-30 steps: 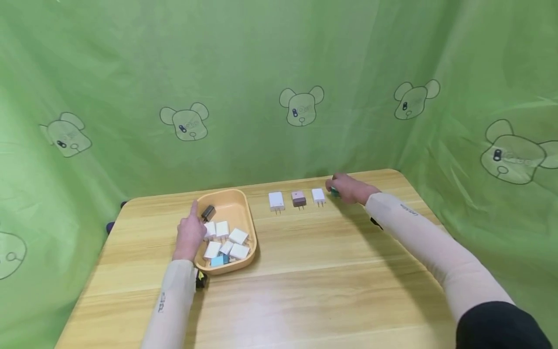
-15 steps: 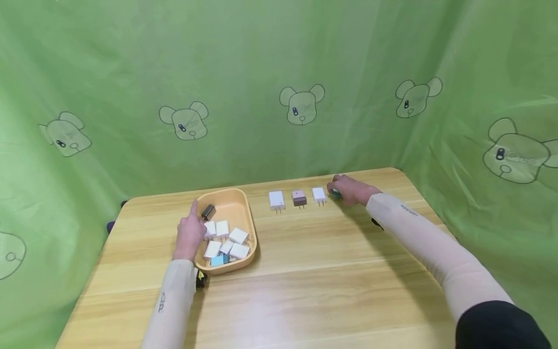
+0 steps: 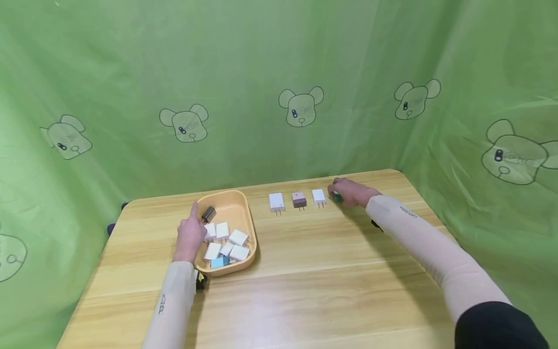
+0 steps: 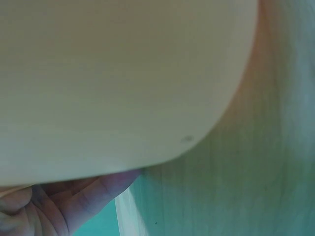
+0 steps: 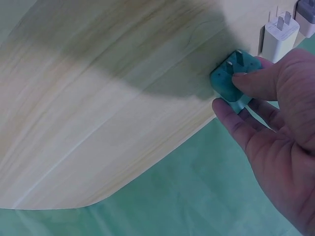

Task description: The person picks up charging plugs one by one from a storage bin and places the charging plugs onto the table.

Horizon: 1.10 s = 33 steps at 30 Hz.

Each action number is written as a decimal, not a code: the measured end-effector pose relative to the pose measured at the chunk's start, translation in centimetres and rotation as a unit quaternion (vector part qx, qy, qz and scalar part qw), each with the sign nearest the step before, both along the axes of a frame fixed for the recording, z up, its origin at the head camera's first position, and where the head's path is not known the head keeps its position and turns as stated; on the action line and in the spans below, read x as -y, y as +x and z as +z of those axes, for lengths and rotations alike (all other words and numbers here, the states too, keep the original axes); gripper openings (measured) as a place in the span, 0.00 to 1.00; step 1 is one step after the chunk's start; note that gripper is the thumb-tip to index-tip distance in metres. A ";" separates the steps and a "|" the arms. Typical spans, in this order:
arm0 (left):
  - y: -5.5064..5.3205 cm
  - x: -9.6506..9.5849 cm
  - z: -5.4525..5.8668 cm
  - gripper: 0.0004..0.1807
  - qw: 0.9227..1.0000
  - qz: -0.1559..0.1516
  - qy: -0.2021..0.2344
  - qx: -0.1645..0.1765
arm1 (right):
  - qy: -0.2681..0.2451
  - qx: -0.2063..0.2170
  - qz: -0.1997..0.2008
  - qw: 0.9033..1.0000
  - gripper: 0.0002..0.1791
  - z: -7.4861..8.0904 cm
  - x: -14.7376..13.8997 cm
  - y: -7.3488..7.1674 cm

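At the row's right end, my right hand (image 3: 350, 192) pinches a teal plug-in charger (image 5: 234, 76) between thumb and fingers, prongs facing me. The charger is low at the table, close beside a white charger (image 3: 318, 196); in the head view the fingers mostly cover it. Left of that white one lie a pink-and-brown charger (image 3: 299, 199) and a larger white charger (image 3: 276, 202), spaced apart. My left hand (image 3: 190, 237) holds the left rim of the orange tray (image 3: 250, 218), index finger stretched along its side. The tray wall hides much of that hand in the left wrist view.
Inside the tray lie several white chargers (image 3: 239, 237), a black charger (image 3: 209, 214) and a blue charger (image 3: 219, 261). The wooden table (image 3: 305, 291) ends at a green curtain (image 3: 244, 145) behind and at the sides.
My right hand, with the teal charger, has shifted very slightly at the end of the row. The left hand, tray and other chargers stay in place.
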<state>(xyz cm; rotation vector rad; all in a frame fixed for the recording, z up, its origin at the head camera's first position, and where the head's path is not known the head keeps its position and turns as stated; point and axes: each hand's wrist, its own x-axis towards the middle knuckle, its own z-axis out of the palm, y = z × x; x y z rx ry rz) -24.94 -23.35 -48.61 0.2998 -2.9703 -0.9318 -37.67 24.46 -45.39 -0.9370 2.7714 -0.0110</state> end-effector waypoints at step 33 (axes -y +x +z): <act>-0.2 0.1 -0.1 0.41 1.000 0.002 0.005 -0.001 | -0.119 -0.042 -0.017 0.992 0.29 3.4 6.0 0.4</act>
